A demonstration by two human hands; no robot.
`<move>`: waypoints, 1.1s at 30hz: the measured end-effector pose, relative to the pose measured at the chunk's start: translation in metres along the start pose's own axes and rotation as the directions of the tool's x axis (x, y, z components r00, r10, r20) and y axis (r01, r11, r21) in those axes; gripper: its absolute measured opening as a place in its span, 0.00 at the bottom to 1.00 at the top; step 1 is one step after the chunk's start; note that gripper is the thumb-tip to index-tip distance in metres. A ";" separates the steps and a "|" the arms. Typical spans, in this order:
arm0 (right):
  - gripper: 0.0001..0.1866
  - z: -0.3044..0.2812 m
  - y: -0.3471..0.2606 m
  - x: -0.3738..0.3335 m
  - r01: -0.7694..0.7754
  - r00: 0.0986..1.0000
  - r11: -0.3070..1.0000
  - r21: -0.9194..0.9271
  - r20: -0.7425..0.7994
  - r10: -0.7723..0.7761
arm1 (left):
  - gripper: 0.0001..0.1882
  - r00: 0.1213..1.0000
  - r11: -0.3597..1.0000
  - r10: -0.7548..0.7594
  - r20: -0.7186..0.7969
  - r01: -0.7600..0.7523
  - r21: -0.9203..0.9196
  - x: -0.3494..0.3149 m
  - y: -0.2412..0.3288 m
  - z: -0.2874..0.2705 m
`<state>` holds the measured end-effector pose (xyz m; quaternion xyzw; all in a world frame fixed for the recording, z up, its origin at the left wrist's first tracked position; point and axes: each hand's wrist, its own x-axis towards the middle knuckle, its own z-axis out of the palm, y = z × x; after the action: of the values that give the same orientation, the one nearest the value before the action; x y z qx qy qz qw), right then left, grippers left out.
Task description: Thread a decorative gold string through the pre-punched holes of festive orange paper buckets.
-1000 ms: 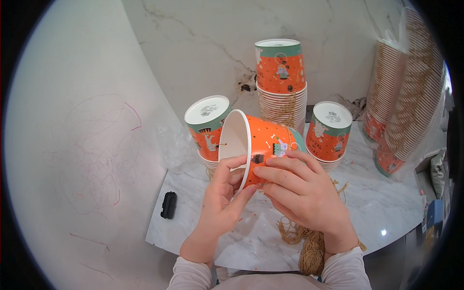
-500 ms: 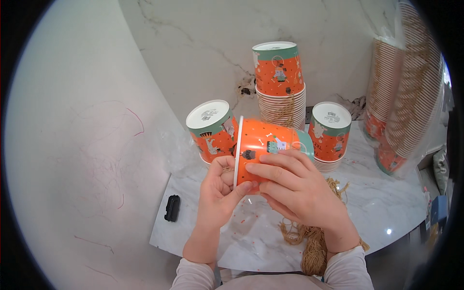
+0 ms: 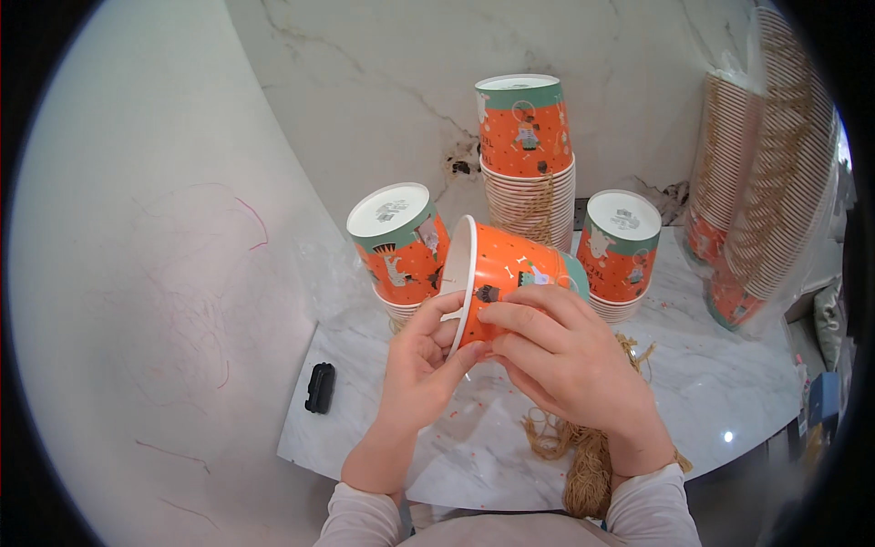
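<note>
— What has changed since a second ago?
— The orange paper cup (image 3: 510, 273) has turned; its white rim, then facing more toward the camera, now shows nearly edge-on, facing left.
— How does it lie?
— On its side above the table (image 3: 729, 383), long axis running left to right, base toward the right.
— And the hands?
— Both clamp it. The left hand (image 3: 421, 360) pinches the rim, thumb at the mouth. The right hand (image 3: 561, 351) wraps the wall, fingers curled over a small dark spot near the rim.
</note>
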<state>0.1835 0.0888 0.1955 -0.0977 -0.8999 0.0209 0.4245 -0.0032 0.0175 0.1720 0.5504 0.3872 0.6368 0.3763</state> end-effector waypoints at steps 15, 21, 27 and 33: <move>0.08 -0.006 0.009 0.004 0.038 0.999 0.971 0.234 0.006 -0.041 | 0.20 0.996 0.961 -0.075 0.039 0.083 -0.265 0.002 -0.006 -0.011; 0.08 -0.002 0.011 0.003 0.033 0.999 0.964 0.265 -0.022 -0.028 | 0.32 0.995 0.913 -0.103 -0.007 0.092 -0.397 0.006 0.005 -0.004; 0.08 -0.009 0.016 0.004 0.047 0.999 0.932 0.359 -0.039 -0.035 | 0.34 0.999 0.957 -0.049 -0.025 0.040 -0.288 0.004 0.006 -0.009; 0.05 -0.023 0.059 -0.013 -0.166 0.763 0.471 0.867 -0.190 0.618 | 0.32 0.989 0.991 -0.134 0.063 0.134 0.003 -0.003 0.017 -0.022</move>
<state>0.2184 0.1435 0.1932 -0.1071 -0.6004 0.5043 0.6113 -0.0253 0.0062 0.1847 0.5428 0.4108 0.5927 0.4304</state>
